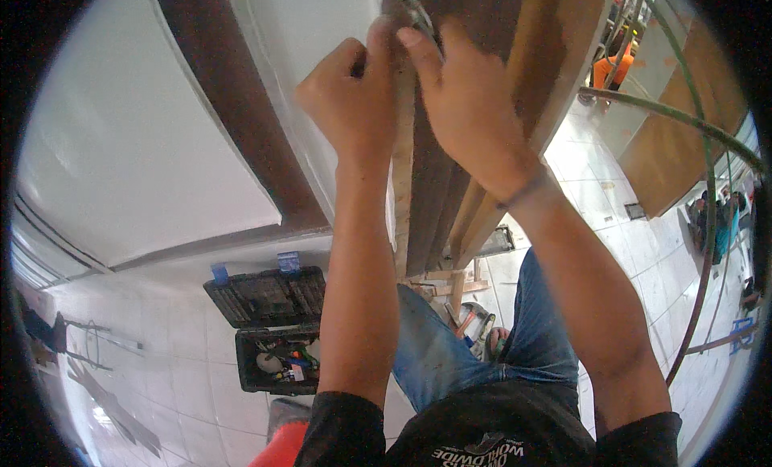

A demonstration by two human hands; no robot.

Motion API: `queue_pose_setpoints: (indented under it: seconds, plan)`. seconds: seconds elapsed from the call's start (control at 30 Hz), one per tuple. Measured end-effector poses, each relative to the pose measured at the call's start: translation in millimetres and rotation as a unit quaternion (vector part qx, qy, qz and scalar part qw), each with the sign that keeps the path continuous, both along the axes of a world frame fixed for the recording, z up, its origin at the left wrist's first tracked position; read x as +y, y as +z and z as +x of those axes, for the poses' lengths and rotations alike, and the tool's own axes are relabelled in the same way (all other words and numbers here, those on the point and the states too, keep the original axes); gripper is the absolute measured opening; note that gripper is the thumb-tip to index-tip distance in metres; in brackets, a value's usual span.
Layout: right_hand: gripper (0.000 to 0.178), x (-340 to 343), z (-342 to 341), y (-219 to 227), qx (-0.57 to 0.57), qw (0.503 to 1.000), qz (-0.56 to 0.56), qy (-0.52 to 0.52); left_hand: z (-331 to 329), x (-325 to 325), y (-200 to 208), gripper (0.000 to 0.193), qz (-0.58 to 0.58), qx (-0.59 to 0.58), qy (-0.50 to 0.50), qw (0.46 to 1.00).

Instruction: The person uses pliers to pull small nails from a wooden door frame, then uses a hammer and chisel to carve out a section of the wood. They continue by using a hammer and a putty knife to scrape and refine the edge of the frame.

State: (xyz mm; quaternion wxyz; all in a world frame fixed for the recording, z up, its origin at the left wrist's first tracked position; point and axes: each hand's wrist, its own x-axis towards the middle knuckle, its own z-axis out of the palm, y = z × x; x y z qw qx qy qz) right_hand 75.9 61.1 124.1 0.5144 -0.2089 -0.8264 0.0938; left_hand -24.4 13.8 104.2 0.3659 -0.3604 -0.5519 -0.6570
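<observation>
At 12 o'clock, a slim, silvery metal piece [416, 15] runs up past the upper edge, in front of a dark brown wooden post [482, 5]; its kind is hard to make out. The 2 bare hands meet close beside it: the right hand [474, 89] has its thumb and fingers pressed around the metal, while the left hand [354, 89] is curled with its thumb up – whether it pinches anything, I cannot tell. A large white panel [121, 137] with a dark brown wooden border [241, 89] fills 10 o'clock. Between 7 and 8 o'clock, a black plastic toolbox [245, 370] with blue latches stands open on the pale tiled floor [201, 419], small tools jumbled inside. Toward 2 o'clock sits a person in orange trousers [615, 69], and curved, greenish cables [700, 128] cross in front of a flat brown wooden board [683, 161] – between 2 and 3 o'clock.
</observation>
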Motion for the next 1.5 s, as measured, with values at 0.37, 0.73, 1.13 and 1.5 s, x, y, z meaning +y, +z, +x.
queue_pose_setpoints:
  seconds: [0.37, 0.73, 1.13, 1.5]
  plan:
    - [0.038, 16, -10, -19, 0.059, 0.997, 0.036, 0.028, 1, 5, -2, 0.049, -0.002, -0.053, -0.025, 0.998]
    - [0.036, 6, -14, -22, 0.090, 0.995, -0.005, 0.031, 11, -3, 5, 0.046, -0.051, -0.107, -0.043, 0.992]
    - [0.029, -42, 104, -81, -0.001, 0.817, -0.433, 0.381, 13, -4, -2, 0.048, -0.055, -0.120, -0.013, 0.991]
    - [0.038, 13, 156, -190, -0.279, 0.846, -0.211, 0.403, 109, -58, -162, 0.042, 0.103, -0.607, -0.297, 0.730]
